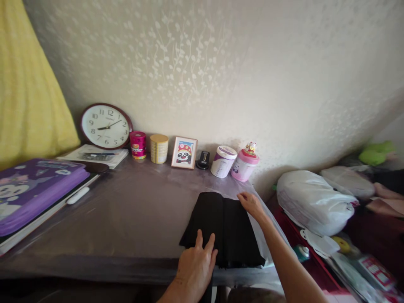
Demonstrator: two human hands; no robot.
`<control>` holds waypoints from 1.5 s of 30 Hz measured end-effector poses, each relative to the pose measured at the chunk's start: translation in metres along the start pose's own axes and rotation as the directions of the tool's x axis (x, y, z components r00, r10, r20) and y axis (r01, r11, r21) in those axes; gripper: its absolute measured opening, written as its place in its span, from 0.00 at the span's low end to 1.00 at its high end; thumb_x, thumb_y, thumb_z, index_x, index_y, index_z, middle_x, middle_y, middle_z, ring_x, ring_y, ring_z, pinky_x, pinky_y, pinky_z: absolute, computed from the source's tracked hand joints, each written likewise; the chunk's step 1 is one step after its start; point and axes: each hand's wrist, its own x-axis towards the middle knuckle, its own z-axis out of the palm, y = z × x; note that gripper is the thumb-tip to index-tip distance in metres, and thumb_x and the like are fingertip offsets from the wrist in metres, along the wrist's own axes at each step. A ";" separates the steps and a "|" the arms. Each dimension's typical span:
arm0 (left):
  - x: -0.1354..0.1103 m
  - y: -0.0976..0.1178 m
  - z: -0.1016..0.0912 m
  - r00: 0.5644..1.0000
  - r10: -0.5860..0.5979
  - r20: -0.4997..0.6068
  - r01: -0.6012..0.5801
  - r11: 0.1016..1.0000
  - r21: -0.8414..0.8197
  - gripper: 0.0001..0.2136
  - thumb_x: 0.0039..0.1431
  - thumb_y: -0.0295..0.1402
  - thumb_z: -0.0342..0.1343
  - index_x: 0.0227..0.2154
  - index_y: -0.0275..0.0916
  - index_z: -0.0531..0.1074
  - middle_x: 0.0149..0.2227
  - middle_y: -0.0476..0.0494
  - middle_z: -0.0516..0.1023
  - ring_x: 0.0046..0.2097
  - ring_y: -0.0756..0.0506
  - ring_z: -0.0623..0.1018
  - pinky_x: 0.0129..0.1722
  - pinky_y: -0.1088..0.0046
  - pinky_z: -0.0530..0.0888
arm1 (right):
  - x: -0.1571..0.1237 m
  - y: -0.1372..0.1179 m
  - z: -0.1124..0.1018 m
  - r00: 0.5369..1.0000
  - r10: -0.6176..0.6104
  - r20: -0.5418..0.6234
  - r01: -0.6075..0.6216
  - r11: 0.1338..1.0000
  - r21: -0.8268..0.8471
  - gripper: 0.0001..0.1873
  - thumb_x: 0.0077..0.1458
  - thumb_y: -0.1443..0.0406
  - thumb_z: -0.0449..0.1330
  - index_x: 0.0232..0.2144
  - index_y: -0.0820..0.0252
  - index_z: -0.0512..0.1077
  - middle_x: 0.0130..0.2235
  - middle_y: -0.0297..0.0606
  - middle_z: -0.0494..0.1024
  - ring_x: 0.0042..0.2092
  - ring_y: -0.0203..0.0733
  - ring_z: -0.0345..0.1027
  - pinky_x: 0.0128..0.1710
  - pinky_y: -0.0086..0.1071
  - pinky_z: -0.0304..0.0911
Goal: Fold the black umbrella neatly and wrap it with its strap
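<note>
A black piece of folded cloth (pixel 235 231) lies on the table near its front right corner, with a crease or seam running down its middle. My left hand (pixel 197 261) rests at the cloth's lower left part, fingers spread. A dark strip hangs below the table's front edge beside that hand; whether it belongs to the cloth I cannot tell. At the cloth's upper right corner, my right hand (pixel 251 204) has its fingers pinched together on the fabric.
Along the wall stand a clock (pixel 106 126), a pink can (pixel 138 145), a yellow-lidded can (pixel 159 149), a framed panda picture (pixel 184 152) and two tubs (pixel 223 162). A purple case (pixel 41 189) lies left on the table (pixel 132 219). Plastic bags (pixel 312 202) sit beyond its right edge.
</note>
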 end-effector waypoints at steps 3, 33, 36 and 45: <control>0.000 0.001 -0.001 1.000 0.002 -0.009 -0.002 1.000 -0.002 0.18 0.62 0.35 0.46 0.55 0.50 0.62 0.56 0.30 0.66 0.31 0.44 0.80 0.29 0.69 0.76 | -0.005 0.006 0.002 1.000 -0.024 0.010 0.025 0.999 -0.023 0.16 0.55 0.59 0.50 0.32 0.59 0.76 0.35 0.43 0.79 0.39 0.49 0.72 0.39 0.36 0.62; 0.008 0.006 0.013 0.993 -0.076 0.087 0.080 0.996 -0.042 0.21 0.60 0.38 0.47 0.57 0.54 0.58 0.59 0.33 0.62 0.30 0.43 0.79 0.28 0.66 0.76 | 0.059 -0.119 0.049 0.853 -0.380 0.358 0.404 0.915 0.008 0.13 0.51 0.63 0.53 0.31 0.60 0.77 0.32 0.37 0.79 0.34 0.39 0.71 0.31 0.26 0.60; 0.008 0.007 0.010 0.992 -0.069 0.102 0.075 0.996 -0.056 0.20 0.61 0.38 0.47 0.57 0.54 0.58 0.59 0.33 0.61 0.31 0.43 0.80 0.28 0.66 0.76 | 0.056 -0.121 0.048 0.857 -0.379 0.349 0.396 0.918 0.023 0.13 0.51 0.63 0.53 0.32 0.60 0.76 0.32 0.36 0.79 0.35 0.38 0.70 0.32 0.25 0.60; 0.009 0.006 0.011 0.991 -0.077 0.107 0.084 0.995 -0.063 0.21 0.60 0.39 0.47 0.57 0.54 0.58 0.59 0.32 0.61 0.31 0.42 0.80 0.29 0.65 0.76 | 0.048 -0.133 0.045 0.862 -0.351 0.366 0.432 0.886 -0.169 0.14 0.50 0.66 0.50 0.33 0.56 0.76 0.36 0.40 0.78 0.37 0.42 0.71 0.32 0.29 0.58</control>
